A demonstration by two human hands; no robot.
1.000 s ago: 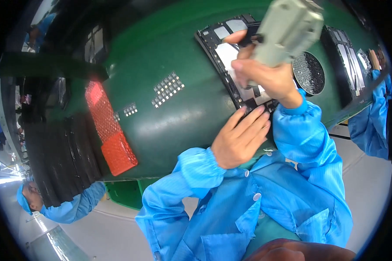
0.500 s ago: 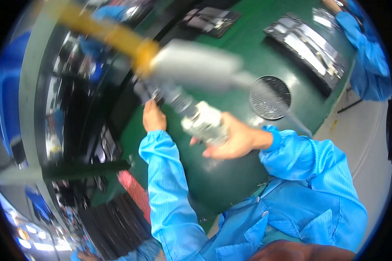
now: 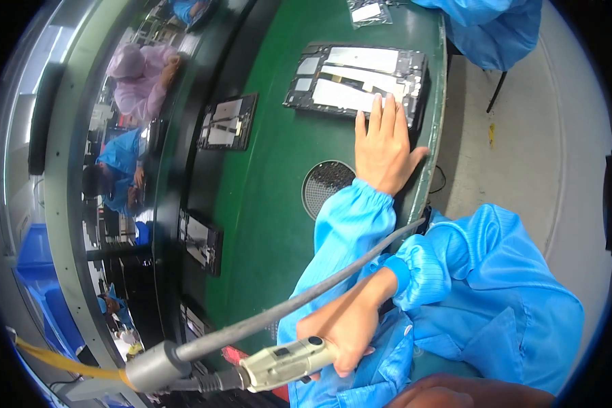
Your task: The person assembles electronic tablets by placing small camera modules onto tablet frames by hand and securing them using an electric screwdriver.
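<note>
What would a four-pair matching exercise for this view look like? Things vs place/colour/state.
1. Left hand
2. Handheld tool
3. Round dish
4. Tabletop

A. Green
B. Partly hidden behind the left sleeve
C. Fingers at the near edge of a flat black-framed device
D. Pale cream, gripped by the right hand

Pairs: 1-C, 2-D, 3-B, 4-A

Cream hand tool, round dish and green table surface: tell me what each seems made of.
Cream hand tool: probably hard plastic, satin finish; its pale shell has moulded contours.
Round dish: perhaps metal, dully shiny, since the thin grey rim catches light; plastic is possible.
Green table surface: likely rubber or vinyl, smooth with low sheen, by its even colour; which is unclear.
</note>
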